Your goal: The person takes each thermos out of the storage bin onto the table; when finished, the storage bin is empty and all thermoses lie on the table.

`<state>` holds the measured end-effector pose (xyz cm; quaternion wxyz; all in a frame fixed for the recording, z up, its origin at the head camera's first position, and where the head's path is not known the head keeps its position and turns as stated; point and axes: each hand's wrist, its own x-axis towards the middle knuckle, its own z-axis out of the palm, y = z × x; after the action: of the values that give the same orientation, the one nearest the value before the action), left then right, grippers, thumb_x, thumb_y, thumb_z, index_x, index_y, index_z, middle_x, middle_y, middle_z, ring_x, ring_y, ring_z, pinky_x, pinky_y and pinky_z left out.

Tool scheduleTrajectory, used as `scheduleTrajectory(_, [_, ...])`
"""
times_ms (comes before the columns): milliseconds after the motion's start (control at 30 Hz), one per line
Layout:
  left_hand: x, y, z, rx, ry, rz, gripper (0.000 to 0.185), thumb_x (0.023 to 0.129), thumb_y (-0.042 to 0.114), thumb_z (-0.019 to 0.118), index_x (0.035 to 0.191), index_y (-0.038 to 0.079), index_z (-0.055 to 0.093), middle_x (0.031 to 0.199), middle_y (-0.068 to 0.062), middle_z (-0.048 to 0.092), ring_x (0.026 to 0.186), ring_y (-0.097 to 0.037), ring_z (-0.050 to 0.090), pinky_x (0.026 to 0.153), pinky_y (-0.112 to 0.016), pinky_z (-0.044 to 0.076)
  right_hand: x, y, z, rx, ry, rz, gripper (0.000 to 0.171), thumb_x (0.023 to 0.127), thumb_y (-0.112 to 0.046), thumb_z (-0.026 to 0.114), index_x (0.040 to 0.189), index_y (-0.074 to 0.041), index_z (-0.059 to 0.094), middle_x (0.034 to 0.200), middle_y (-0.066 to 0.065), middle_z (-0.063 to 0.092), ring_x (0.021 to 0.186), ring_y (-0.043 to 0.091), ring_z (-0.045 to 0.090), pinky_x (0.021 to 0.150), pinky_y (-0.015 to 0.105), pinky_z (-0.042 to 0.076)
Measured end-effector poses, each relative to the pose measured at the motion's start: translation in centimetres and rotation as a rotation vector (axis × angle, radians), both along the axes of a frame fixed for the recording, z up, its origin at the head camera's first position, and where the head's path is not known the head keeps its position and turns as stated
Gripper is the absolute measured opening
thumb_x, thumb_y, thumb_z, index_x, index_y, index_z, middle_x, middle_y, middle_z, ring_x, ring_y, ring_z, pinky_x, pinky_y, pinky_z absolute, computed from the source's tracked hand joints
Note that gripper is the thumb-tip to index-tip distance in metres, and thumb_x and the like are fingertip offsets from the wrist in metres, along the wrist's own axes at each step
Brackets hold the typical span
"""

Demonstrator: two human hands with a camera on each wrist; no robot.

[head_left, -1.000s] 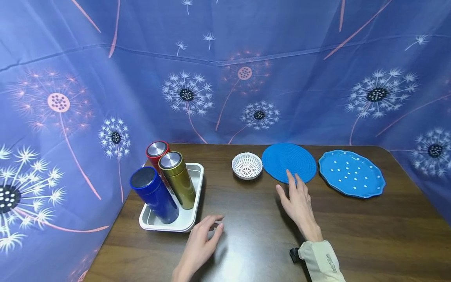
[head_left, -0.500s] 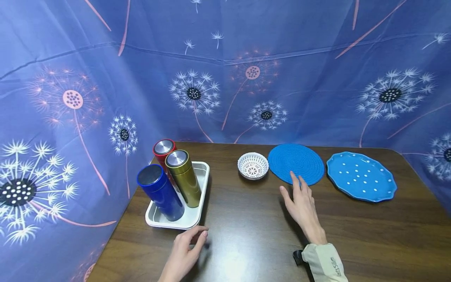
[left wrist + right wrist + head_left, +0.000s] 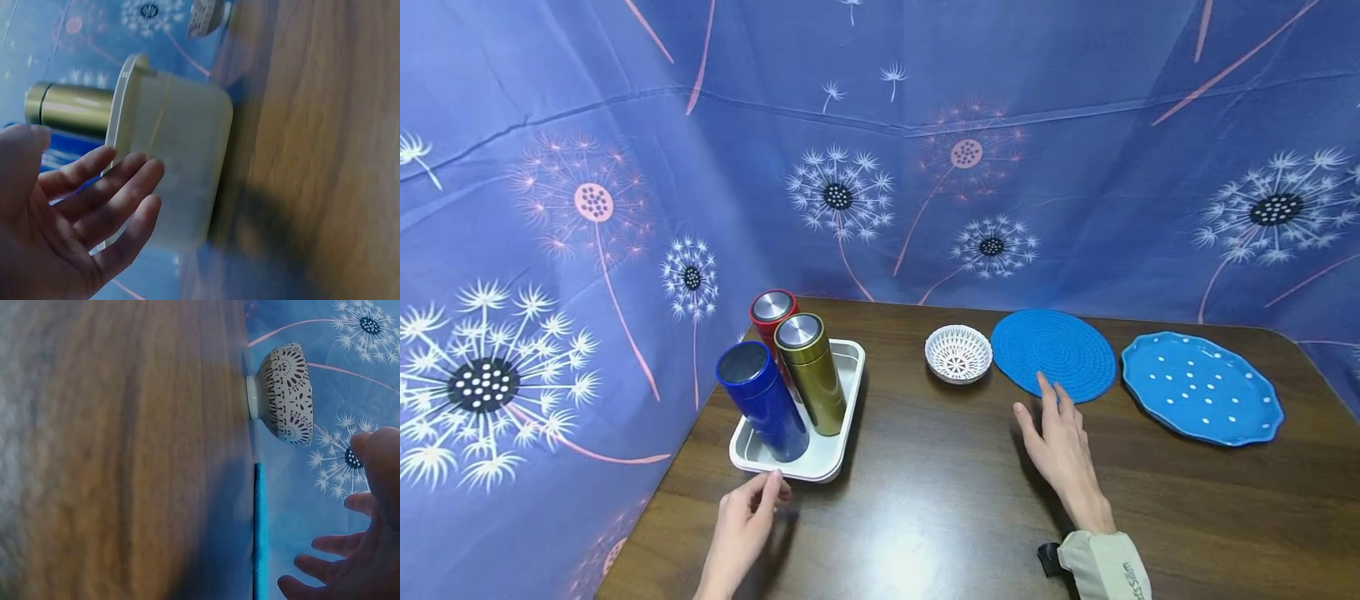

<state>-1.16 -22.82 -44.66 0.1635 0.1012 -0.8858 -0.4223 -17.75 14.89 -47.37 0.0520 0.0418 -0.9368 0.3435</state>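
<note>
My left hand [image 3: 744, 521] is at the near edge of a white tray [image 3: 842, 408]. In the left wrist view its fingers are spread and loosely bent in front of the tray's side wall, with no grip on it. Standing in the tray are a blue thermos [image 3: 765, 404], a gold thermos [image 3: 815, 375] and a red thermos [image 3: 772, 312], which is partly hidden behind the others. My right hand [image 3: 1063, 454] hovers with relaxed fingers, its fingertips overlapping the near edge of a round blue woven placemat [image 3: 1052, 346]. It holds nothing.
Left of the placemat stands a white bowl [image 3: 958, 354] with a dark pattern. A blue wavy-edged plate [image 3: 1202, 387] with white dots lies to its right. A blue dandelion-print cloth [image 3: 880, 217] hangs behind the brown wooden table [image 3: 925, 483].
My left hand has moved left to the tray's near edge. The right hand stays beside the placemat. The whole head view has shifted, with the things sliding rightward in it.
</note>
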Motion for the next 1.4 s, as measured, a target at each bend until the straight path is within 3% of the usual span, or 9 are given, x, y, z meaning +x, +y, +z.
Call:
scheduleTrajectory(367, [-0.4,-2.3,0.3,0.061,-0.055,0.264,0.031,0.098,0.028,0.047,0.081,0.005,0.059,0.07,-0.006,0.066,0.064,-0.015,0.064,0.058,-0.023,0.044,0.3,0.6,0.1,-0.008,-0.008,-0.016,0.068,0.098,-0.044,0.039,0.151,-0.011,0.015,0.145,0.034,0.018,0.128,0.055,0.019,0.091,0.072,0.02])
scheduleTrajectory(500, [-1.1,-2.9,0.5,-0.004,0.016,0.336,0.02,0.095,0.02,0.053,0.093,0.0,0.054,0.085,-0.013,0.065,0.078,-0.025,0.064,0.068,-0.029,0.044,0.4,0.7,0.1,-0.018,0.006,-0.015,0.067,0.098,-0.044,0.039,0.151,-0.01,0.015,0.145,0.034,0.019,0.128,0.055,0.02,0.09,0.072,0.021])
scheduleTrajectory(600, [-1.7,-3.5,0.7,0.004,0.069,0.333,0.023,0.093,0.013,0.054,0.106,-0.005,0.05,0.1,-0.02,0.059,0.092,-0.032,0.061,0.075,-0.025,0.043,0.4,0.7,0.1,-0.034,0.014,-0.011,0.068,0.098,-0.044,0.039,0.151,-0.01,0.015,0.145,0.033,0.019,0.128,0.055,0.02,0.091,0.071,0.022])
scheduleTrajectory(767, [-2.3,-4.1,0.7,0.144,0.067,0.233,0.039,0.095,0.011,0.051,0.128,-0.006,0.043,0.121,-0.029,0.053,0.11,-0.037,0.055,0.086,-0.017,0.043,0.5,0.6,0.3,-0.087,0.032,-0.002,0.068,0.098,-0.042,0.041,0.152,-0.012,0.012,0.147,0.031,0.019,0.132,0.049,0.018,0.094,0.069,0.021])
scheduleTrajectory(867, [-2.7,-4.2,0.6,0.18,0.068,0.192,0.043,0.095,0.008,0.051,0.134,-0.006,0.042,0.127,-0.031,0.05,0.114,-0.038,0.052,0.091,-0.023,0.042,0.6,0.5,0.4,-0.121,0.051,0.001,0.069,0.098,-0.04,0.043,0.152,-0.011,0.011,0.148,0.029,0.018,0.134,0.046,0.017,0.098,0.066,0.02])
scheduleTrajectory(967, [-3.0,-4.1,0.4,0.184,0.08,0.178,0.043,0.094,0.003,0.051,0.135,-0.008,0.043,0.129,-0.03,0.05,0.115,-0.037,0.051,0.088,-0.014,0.04,0.6,0.4,0.4,-0.15,0.061,0.002,0.069,0.098,-0.038,0.044,0.152,-0.012,0.009,0.149,0.028,0.018,0.136,0.044,0.016,0.1,0.064,0.019])
scheduleTrajectory(1167, [-3.4,-4.2,-0.2,0.178,0.128,0.183,0.04,0.089,-0.006,0.05,0.129,-0.009,0.05,0.122,-0.028,0.056,0.103,-0.03,0.058,0.073,-0.006,0.041,0.6,0.0,0.5,-0.182,0.071,0.004,0.069,0.098,-0.036,0.044,0.152,-0.014,0.008,0.15,0.027,0.017,0.135,0.044,0.017,0.101,0.062,0.019])
scheduleTrajectory(1267, [-3.6,-4.3,-0.5,0.14,0.122,0.229,0.04,0.087,-0.006,0.051,0.126,-0.006,0.055,0.112,-0.025,0.062,0.085,-0.015,0.061,0.063,-0.009,0.042,0.6,-0.2,0.4,-0.198,0.074,0.008,0.069,0.098,-0.036,0.045,0.152,-0.014,0.009,0.15,0.026,0.017,0.135,0.043,0.018,0.101,0.062,0.021])
scheduleTrajectory(1400, [-4.0,-4.4,-1.1,0.11,0.128,0.281,0.04,0.084,-0.006,0.051,0.123,-0.003,0.06,0.099,-0.023,0.067,0.062,-0.003,0.051,0.049,-0.015,0.037,0.5,-0.5,-0.1,-0.229,0.082,0.011,0.069,0.097,-0.034,0.047,0.152,-0.013,0.011,0.15,0.025,0.019,0.134,0.043,0.021,0.1,0.063,0.023])
